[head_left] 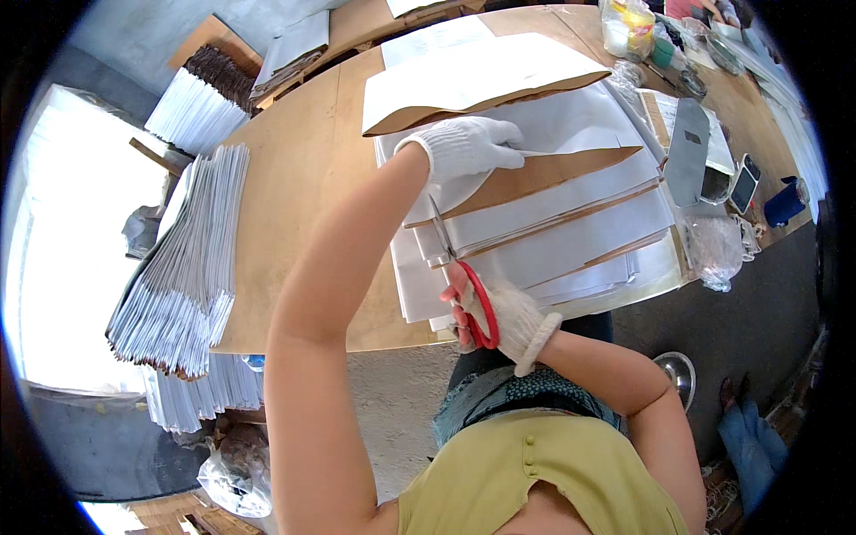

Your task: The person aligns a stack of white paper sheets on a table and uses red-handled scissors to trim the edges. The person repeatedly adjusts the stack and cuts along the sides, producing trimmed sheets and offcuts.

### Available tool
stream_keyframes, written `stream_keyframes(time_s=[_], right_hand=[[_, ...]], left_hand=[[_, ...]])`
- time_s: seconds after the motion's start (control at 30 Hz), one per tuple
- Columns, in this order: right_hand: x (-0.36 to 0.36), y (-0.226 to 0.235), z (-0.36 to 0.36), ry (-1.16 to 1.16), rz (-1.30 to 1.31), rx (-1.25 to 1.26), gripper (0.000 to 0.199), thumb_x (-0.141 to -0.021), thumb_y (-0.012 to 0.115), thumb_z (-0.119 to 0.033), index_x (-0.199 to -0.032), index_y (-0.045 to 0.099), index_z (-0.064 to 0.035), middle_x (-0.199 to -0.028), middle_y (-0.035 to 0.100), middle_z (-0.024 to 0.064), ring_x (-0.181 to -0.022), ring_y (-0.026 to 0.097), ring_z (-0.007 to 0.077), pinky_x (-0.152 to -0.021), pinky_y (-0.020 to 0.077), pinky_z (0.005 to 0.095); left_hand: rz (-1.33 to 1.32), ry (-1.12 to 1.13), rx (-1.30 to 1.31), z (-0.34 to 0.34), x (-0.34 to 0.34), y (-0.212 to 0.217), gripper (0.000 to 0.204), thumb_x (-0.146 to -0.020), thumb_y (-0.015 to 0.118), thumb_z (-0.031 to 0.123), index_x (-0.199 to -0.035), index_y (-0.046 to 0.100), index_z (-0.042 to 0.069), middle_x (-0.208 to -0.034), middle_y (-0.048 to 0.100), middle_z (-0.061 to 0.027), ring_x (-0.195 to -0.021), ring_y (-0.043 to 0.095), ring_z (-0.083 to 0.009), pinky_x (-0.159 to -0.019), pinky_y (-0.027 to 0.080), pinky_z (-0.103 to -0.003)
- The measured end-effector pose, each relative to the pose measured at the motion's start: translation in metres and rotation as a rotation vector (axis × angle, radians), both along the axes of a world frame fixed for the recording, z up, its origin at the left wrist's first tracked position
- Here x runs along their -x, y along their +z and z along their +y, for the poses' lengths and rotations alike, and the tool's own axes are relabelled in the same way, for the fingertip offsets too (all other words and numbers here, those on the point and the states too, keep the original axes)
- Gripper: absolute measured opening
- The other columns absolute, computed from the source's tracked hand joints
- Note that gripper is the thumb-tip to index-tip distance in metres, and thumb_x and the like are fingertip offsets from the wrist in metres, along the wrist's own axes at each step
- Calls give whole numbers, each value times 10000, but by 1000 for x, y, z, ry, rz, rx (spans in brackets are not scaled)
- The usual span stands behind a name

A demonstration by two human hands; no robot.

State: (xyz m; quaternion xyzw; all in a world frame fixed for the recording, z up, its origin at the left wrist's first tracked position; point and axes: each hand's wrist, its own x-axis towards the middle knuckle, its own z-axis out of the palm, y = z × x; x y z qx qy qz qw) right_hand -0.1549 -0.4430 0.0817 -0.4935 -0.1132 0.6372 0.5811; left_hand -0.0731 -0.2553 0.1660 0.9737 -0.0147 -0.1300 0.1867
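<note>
My left hand (473,147), in a white knit glove, is closed on the upper edge of a white paper bag (557,176) with a brown inner side. The bag lies on a stack of similar white bags (580,227) on the table. Nearer to me, my right hand (513,325) grips red-handled scissors (481,303); its glove leaves some fingertips bare. The scissor blades point away from me, beside the left edge of the stack. Beyond my left hand lies another white bag (490,78), its brown mouth facing me.
Folded white bags (192,259) are stacked at the table's left edge. On the right lie a grey metal plate (687,152), a phone (745,183), a dark blue cup (785,203) and a clear plastic bag (713,250). A metal bowl (678,374) is below the table.
</note>
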Motion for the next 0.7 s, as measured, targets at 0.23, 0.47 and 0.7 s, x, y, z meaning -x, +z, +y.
stream_keyframes(time_s=[0.23,0.47,0.7], right_hand=[[-7,0,-14,-24,131,-62,508,-943,532,-518,-970,535,-11,-594,496,19,-469,516,145,-445,429,281],[-46,21,-92,-180,61,-253,826,-867,394,-756,-1115,500,24,-799,548,75,-711,586,224,-693,519,356],[-83,-6,-108,-264,360,-216,985,-769,360,-870,-1071,526,53,-738,559,90,-628,592,258,-631,524,380]], left_hand=[[-256,73,-157,-8,-2,5,285,-887,566,282,-1095,629,98,-1146,635,-160,-1060,604,-333,-914,474,-388],[-478,-106,-260,-28,23,-20,211,-856,614,180,-1047,632,92,-1007,586,-126,-962,589,-337,-870,482,-422],[-319,91,-262,-80,34,-31,349,-812,678,284,-1106,617,106,-1081,570,-130,-1034,563,-323,-899,466,-424]])
